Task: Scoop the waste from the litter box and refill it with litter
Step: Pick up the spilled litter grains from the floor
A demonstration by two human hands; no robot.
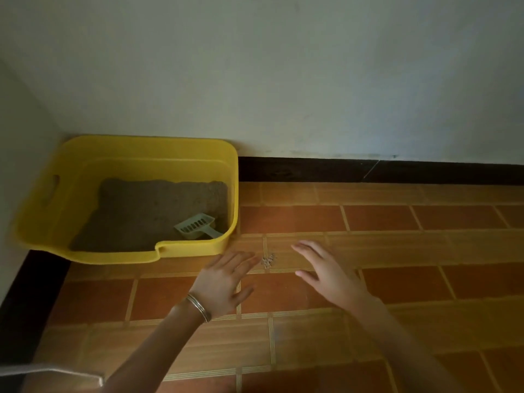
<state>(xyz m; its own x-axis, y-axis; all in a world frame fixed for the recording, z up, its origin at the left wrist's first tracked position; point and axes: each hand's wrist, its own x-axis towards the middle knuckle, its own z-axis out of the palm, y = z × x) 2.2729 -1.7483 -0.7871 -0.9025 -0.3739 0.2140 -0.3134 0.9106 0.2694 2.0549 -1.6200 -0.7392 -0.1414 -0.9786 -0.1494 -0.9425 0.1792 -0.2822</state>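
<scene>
In front of the litter box [181, 252], by its near right corner, the left hand [224, 279] and right hand [331, 276] hover empty, fingers spread, with spilled pellets [268, 260] between them. Inside that corner lies the scoop [197, 225]. It looks like light, stiff plastic, best gripped by its handle.

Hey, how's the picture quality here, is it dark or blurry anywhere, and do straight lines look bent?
Head view: dim overall, darker toward the corners, brightest on the wall at right. Head view: the yellow litter box smears along its left rim, and the left hand and right hand look soft. Head view: the black baseboard bows, a wide-angle effect.
</scene>
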